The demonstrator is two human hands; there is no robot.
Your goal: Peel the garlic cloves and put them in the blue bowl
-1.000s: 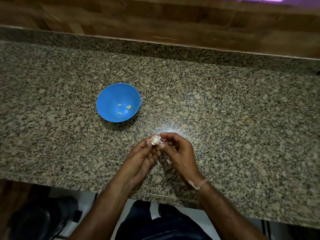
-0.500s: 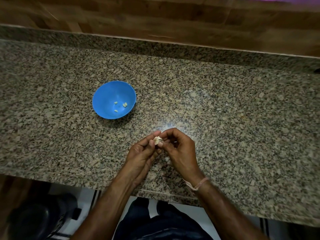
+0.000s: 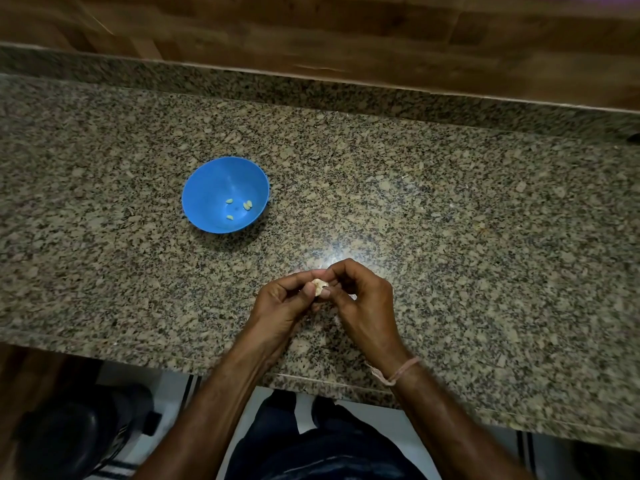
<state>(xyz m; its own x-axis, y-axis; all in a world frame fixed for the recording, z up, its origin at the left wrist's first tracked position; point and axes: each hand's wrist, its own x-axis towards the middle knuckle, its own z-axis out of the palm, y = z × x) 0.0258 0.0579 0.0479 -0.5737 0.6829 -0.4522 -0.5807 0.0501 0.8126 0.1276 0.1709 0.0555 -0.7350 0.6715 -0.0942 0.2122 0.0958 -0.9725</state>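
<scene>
Head view, looking down over the bench (image 3: 450, 220).

- Left hand (image 3: 280, 306) and right hand (image 3: 363, 303) meet just above the near part of the bench, fingertips touching. Both pinch one garlic clove (image 3: 319, 285) between them. Neither hand is slack or empty.
- Left thumb and forefinger seem to steady the clove, and the right fingers curl over its top. I read this as a hold-and-pick grip: one side fixes the clove so the other can work at the skin. How much skin is left is too small to tell.
- Clove is held clear of the bench, probably so it can be turned freely.
- Blue bowl (image 3: 214, 188) sits up and to the left of the hands, well apart from them but likely within easy reach of the left arm. A few peeled cloves (image 3: 247, 205) lie at its bottom. The task is under way, and this clove is not yet in.
- Thin thread band (image 3: 398, 372) on the right wrist.

Against the earlier frames:
- A second ago the hands were more spread and the clove showed plainly between the fingertips. Now they have closed in, and the right fingers cover more of it.
- Bowl and its contents look unchanged. Its small drift in view seems to be head movement.
</scene>
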